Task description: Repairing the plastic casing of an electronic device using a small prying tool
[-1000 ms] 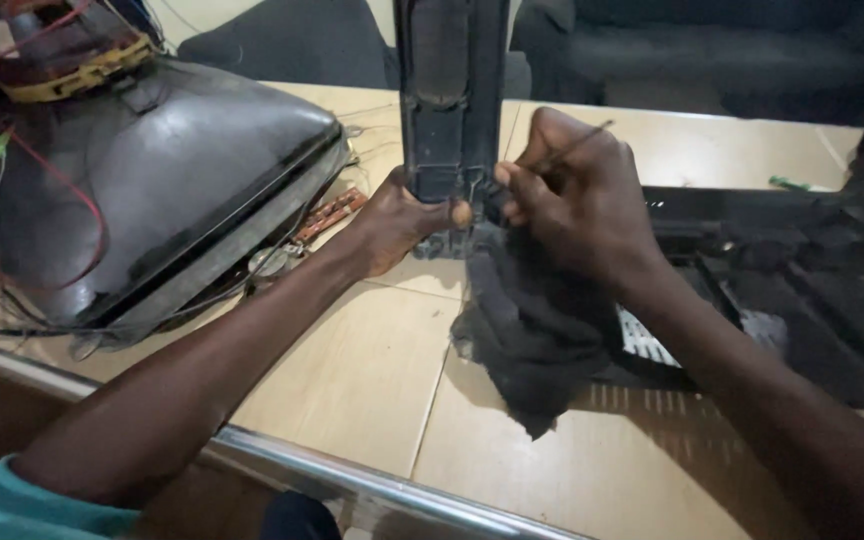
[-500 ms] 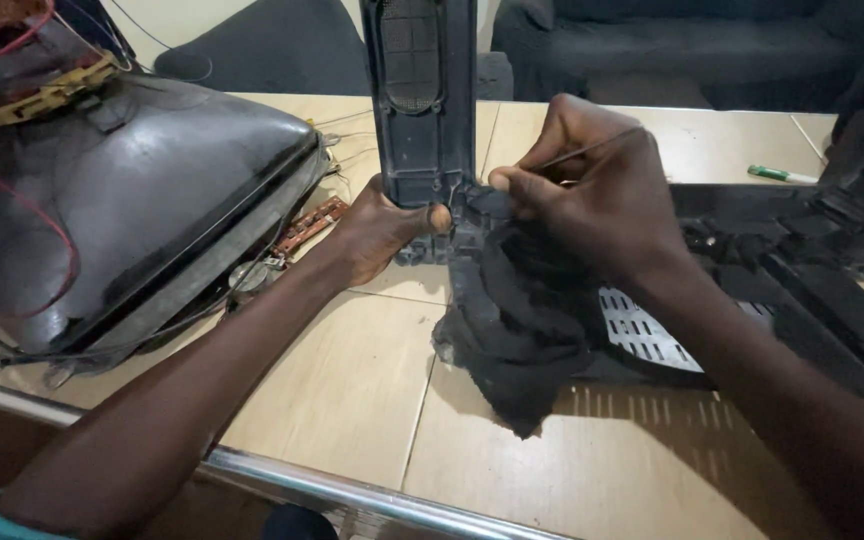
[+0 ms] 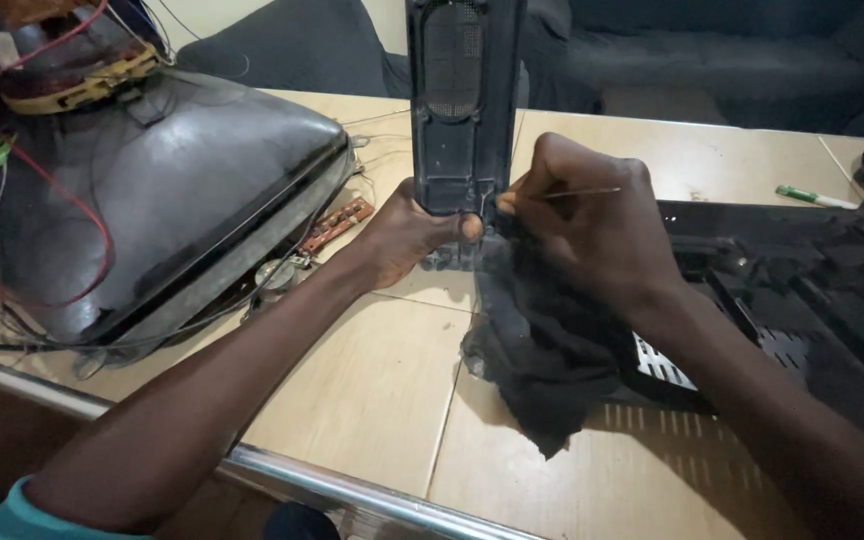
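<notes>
The upright dark speaker panel stood gripped at its base by the left hand; at three o'clock, the right hand pinched a thin rod above black cloth.

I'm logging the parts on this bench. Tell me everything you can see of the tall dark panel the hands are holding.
The tall dark panel is a narrow, plastic-looking piece standing upright on the wooden table, its top cut off by the frame. An oval mesh grille fills its upper part, with ribbed moulding below. The left hand grips its lower end, thumb across the front. The right hand, pinching a thin metal rod, meets its lower right edge, where a black cloth hangs.
</notes>
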